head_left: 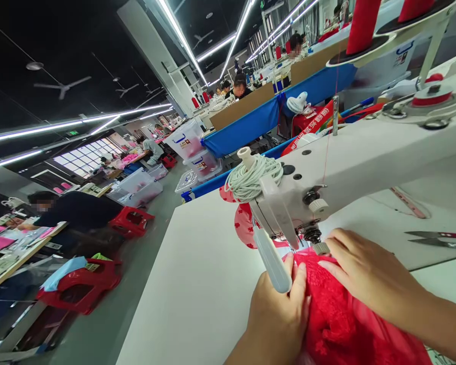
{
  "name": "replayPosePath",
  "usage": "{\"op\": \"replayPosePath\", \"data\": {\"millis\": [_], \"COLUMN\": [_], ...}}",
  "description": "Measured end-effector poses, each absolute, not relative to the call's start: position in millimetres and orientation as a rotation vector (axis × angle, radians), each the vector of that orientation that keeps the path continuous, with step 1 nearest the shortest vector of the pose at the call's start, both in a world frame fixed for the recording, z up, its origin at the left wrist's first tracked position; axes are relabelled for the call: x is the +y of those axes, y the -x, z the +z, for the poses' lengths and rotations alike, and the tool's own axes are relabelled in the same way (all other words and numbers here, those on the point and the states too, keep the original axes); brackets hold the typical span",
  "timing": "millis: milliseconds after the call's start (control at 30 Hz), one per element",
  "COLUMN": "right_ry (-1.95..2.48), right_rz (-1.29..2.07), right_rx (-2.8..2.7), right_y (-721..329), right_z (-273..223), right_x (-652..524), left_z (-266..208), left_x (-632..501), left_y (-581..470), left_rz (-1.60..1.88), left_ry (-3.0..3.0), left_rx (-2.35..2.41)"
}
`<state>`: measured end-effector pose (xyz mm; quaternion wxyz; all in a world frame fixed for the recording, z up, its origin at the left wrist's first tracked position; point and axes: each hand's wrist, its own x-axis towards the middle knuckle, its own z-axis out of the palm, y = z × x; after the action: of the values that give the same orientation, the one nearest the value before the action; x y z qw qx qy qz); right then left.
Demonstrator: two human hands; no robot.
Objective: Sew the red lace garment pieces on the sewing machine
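Note:
A white sewing machine (372,157) stands over the pale table, with red lace fabric (334,314) under its needle area. My left hand (277,314) is closed on the left edge of the fabric, its fingertips close to the presser foot. A grey-handled lever (273,263) hangs in front of that hand and hides part of it. On the other side, my right hand (368,268) grips the lace with thumb and fingers near the needle. Some of its fingertips are hidden by the machine's knobs.
Black thread snips (441,238) and a measuring tape (408,203) lie to the right on the table (190,284). A coil of pale cord (253,177) sits on the machine head. Red stools (81,286), plastic bins (188,139) and people at other tables are beyond.

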<state>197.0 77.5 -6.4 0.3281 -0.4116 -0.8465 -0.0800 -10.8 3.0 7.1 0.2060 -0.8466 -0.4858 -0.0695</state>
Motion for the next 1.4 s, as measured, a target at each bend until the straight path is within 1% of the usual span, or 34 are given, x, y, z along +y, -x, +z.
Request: {"op": "replayPosePath", "data": {"millis": [133,200,267,333,367,433,500,567,767,1167,1400], "right_ry": [1.191,1.253,1.286,1.307,1.268,1.057,0.747,0.618,0.655,0.715,0.761], "right_rz": [0.235,0.375,0.310,0.042,-0.086,-0.178,-0.033,0.071,0.058,-0.053,-0.010], "right_rx": [-2.128,-2.082,-2.050,-2.007,-1.994,-2.042,-2.177,-2.264,-2.276,-2.300,-2.296], "right_y": [-190,-190,-193,-199,-201,-202,-198,-192,-188,-188,-186], "right_z": [-6,-4,0,5,7,8,4,-4,-26,-14,-10], "right_x": [79,81,85,88,88,83,73,64,59,63,64], "left_z": [11,15,19,23,24,25,25,23,20,17,25], "left_x": [3,3,3,4,4,4,4,4,3,3,5], "left_y": [9,9,9,9,9,9,9,9,9,9,9], "left_rz": [-0.244,-0.277,-0.305,-0.328,-0.338,-0.350,-0.366,-0.397,-0.441,-0.457,-0.378], "left_ry": [2.371,2.383,2.397,2.404,2.406,2.413,2.419,2.415,2.367,2.364,2.408], "left_rx": [-1.381,-1.382,-1.388,-1.400,-1.404,-1.406,-1.402,-1.385,-1.376,-1.424,-1.468]}}
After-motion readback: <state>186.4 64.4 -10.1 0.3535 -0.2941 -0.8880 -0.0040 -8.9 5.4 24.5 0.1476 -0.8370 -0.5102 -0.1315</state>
